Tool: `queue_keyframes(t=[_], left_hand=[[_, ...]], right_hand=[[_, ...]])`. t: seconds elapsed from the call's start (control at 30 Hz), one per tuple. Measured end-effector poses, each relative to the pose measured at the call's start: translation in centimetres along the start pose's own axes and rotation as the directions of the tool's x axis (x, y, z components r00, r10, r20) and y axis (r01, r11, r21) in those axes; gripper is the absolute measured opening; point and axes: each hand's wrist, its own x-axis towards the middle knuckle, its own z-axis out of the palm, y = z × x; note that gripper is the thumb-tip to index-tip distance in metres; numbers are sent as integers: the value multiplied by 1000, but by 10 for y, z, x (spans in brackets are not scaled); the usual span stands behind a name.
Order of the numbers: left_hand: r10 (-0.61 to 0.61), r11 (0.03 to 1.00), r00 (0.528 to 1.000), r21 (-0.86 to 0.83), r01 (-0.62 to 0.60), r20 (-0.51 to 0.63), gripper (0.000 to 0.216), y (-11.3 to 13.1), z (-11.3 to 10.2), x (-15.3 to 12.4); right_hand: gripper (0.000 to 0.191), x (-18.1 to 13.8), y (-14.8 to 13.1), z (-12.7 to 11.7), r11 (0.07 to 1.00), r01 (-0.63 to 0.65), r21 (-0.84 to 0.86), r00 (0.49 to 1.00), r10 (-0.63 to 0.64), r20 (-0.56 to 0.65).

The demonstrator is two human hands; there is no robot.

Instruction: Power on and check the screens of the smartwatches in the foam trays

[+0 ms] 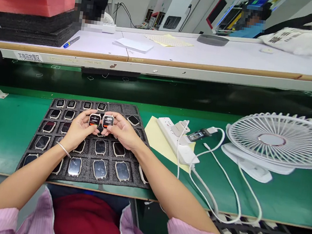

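Note:
My left hand (81,128) grips a smartwatch case (94,120) with a lit screen, the thumb at its lower edge. Right beside it, my right hand (121,129) holds a second smartwatch case (108,121), also lit, with a patch of red low on the display. Both strapless watches are raised over a dark foam tray (86,164). In its pockets lie several more watch cases, such as one with a pale reflecting screen (74,166) at the front. Some in the back row show lit text. My hands and forearms hide part of the tray.
To the right, a white power strip (176,140) lies on yellow paper (151,131), with cables trailing past a white fan (272,140). A raised shelf (180,62) spans the back, bearing stacked foam (27,19) and a pen (71,42). People sit beyond it.

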Motion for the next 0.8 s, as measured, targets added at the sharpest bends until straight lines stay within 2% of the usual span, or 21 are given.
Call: queue_keyframes(t=[0.17,0.4,0.8], left_hand=[[-4,1000,1000,-7,4,25,58,1,-1,-2],[-35,999,999,12,35,18,49,5,1,-5],[-31,999,999,-5,31,14,46,5,3,-4]], right_hand=[[50,-2,-2,0,1000,-6,-10,1000,6,-4],[43,-2,-4,0,999,-32,-34,999,31,-17],[35,-3,-4,-1,998,-21,-63,1000,20,-16]])
